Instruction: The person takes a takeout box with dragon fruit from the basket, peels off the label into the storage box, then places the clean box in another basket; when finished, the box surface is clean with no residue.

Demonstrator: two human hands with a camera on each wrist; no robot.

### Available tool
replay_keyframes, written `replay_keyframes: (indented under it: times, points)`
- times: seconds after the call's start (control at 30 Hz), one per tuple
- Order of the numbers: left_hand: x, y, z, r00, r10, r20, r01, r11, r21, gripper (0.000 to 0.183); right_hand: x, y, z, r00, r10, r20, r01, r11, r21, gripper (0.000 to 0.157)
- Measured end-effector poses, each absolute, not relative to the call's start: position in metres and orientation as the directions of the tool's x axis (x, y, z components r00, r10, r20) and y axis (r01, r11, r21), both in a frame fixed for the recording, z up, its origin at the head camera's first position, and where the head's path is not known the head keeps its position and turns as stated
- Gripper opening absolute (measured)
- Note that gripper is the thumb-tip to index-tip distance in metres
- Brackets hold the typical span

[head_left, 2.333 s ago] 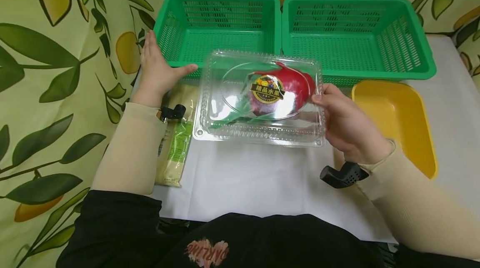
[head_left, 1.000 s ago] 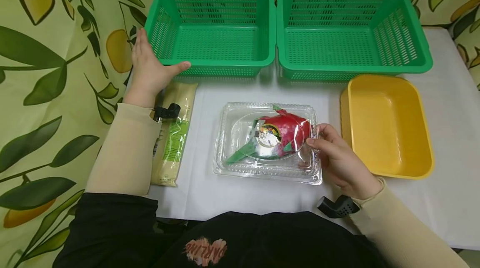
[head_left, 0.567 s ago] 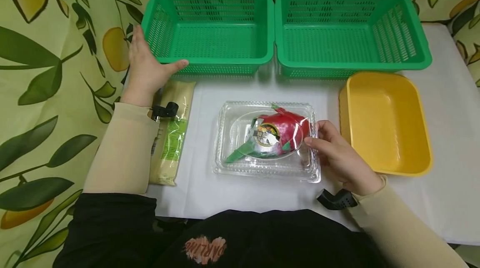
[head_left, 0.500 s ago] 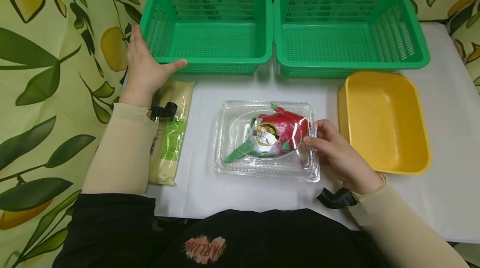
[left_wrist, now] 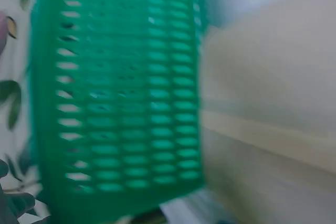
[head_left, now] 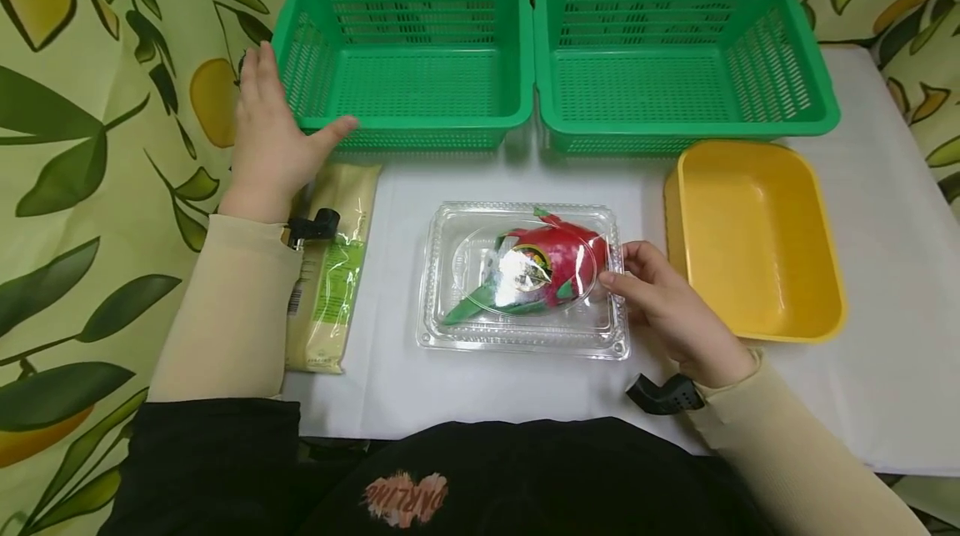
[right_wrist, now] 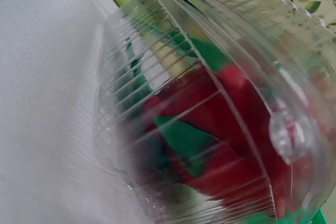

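A clear plastic clamshell box [head_left: 450,269] lies on the white table with its lid down. Inside is a red dragon fruit [head_left: 573,248] with green tips, partly behind a round label on the lid. My right hand [head_left: 667,298] holds the box's right edge between thumb and fingers, some fingers hidden under its rim. The right wrist view shows the box wall [right_wrist: 118,72] up close, the fruit [right_wrist: 205,108] behind it. My left hand [head_left: 270,132] is spread at the front left corner of the left green basket [head_left: 420,126], thumb pointing right along its rim.
A second green basket [head_left: 675,129] stands right beside the first. A yellow tub [head_left: 757,244] sits to the right of my right hand. Below my left hand lies a long beige packet [head_left: 330,269] with a green label. A leaf-patterned cloth [head_left: 90,269] hangs at the left and back.
My right hand has brought the box down from up in front of the baskets onto the table and keeps hold of it. My left hand stays spread at the basket corner.
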State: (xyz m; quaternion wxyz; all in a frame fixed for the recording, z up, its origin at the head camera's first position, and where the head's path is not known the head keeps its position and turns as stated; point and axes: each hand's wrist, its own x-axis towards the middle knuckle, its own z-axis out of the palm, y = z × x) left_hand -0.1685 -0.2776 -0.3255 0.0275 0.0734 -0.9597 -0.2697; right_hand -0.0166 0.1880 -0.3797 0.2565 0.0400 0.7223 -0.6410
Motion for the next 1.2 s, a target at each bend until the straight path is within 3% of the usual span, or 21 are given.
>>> replay_keyframes:
  times: [0.07, 0.13, 0.27, 0.4, 0.57, 0.73, 0.9, 1.03, 1.2]
  points:
    - [-0.159, -0.274, -0.319, -0.985, -0.136, 0.109, -0.054, 0.832, 0.551, 0.108, -0.017, 0.187, -0.38, -0.867, -0.264, -0.422, 0.386, 0.178, -0.905, 0.045]
    - [-0.143, -0.267, -0.316, -0.951, -0.125, 0.284, 0.074, 0.796, 0.6, 0.083, -0.017, 0.186, -0.381, -0.87, -0.256, -0.421, 0.382, 0.187, -0.905, 0.046]
    - [-0.1, -0.248, -0.322, -0.8, -0.062, 0.597, 0.392, 0.701, 0.597, 0.04, -0.014, 0.186, -0.382, -0.876, -0.25, -0.413, 0.371, 0.2, -0.907, 0.049]
    - [-0.059, -0.23, -0.333, -0.781, 0.09, 0.618, 0.523, 0.637, 0.567, 0.03, -0.012, 0.185, -0.384, -0.882, -0.252, -0.399, 0.351, 0.213, -0.912, 0.051]
    - [-0.026, -0.213, -0.354, -0.813, 0.31, 0.493, 0.567, 0.615, 0.548, 0.042, -0.01, 0.184, -0.385, -0.895, -0.24, -0.376, 0.328, 0.215, -0.92, 0.049]
    - [-0.004, -0.198, -0.374, -0.852, 0.384, 0.355, 0.523, 0.609, 0.597, 0.089, -0.009, 0.184, -0.385, -0.904, -0.226, -0.363, 0.319, 0.21, -0.924, 0.05]
    - [0.01, -0.187, -0.386, -0.901, 0.381, 0.207, 0.415, 0.621, 0.664, 0.124, -0.005, 0.184, -0.384, -0.903, -0.231, -0.362, 0.318, 0.206, -0.925, 0.067]
    - [0.013, -0.182, -0.389, -0.914, 0.378, 0.146, 0.371, 0.633, 0.679, 0.135, 0.0, 0.186, -0.382, -0.912, -0.248, -0.326, 0.262, 0.259, -0.93, 0.087]
    - [0.012, -0.179, -0.391, -0.91, 0.398, 0.115, 0.367, 0.645, 0.671, 0.135, 0.009, 0.185, -0.38, -0.929, -0.287, -0.235, 0.12, 0.367, -0.922, 0.105]
